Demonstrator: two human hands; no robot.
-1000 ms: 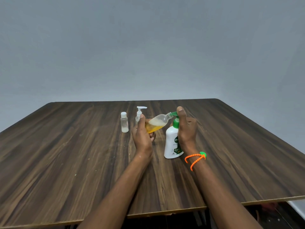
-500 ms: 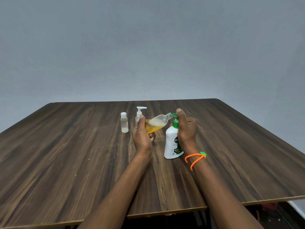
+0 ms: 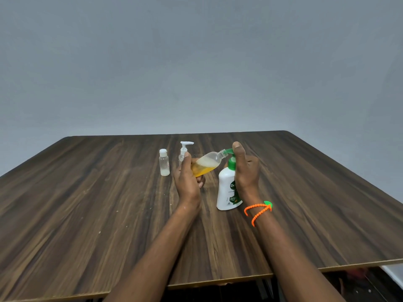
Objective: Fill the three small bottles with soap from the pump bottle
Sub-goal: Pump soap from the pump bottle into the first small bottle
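The surface (image 3: 87, 214), a dark wood-grain top, is carrying everything, and both forearms are reaching across it from the near edge.

The pump bottle (image 3: 226, 192), white with a green head, is standing upright just right of centre. The right hand (image 3: 246, 171) is rising beside it, thumb lying on top of the green pump head; the other fingers are hidden behind the bottle, so I cannot tell how tightly they are wrapping it. An orange band (image 3: 258, 211) is circling that wrist.

The left hand (image 3: 187, 182) is gripping the base of a small bottle (image 3: 207, 163), fingers curled round it. This bottle is lying tilted, its long axis running from the left hand up and to the right, its open neck meeting the green spout. Amber soap is pooling in its lower half, with foam above, so it looks roughly half full. Judging from this, filling is under way and the next press depends on neck and spout staying lined up; a slip would spill soap onto the surface.

Behind the left hand, a pump-top bottle (image 3: 184, 151) is standing partly hidden. Left of it, well apart from both hands, a capped bottle (image 3: 164, 163) is standing upright and seems nearly empty.
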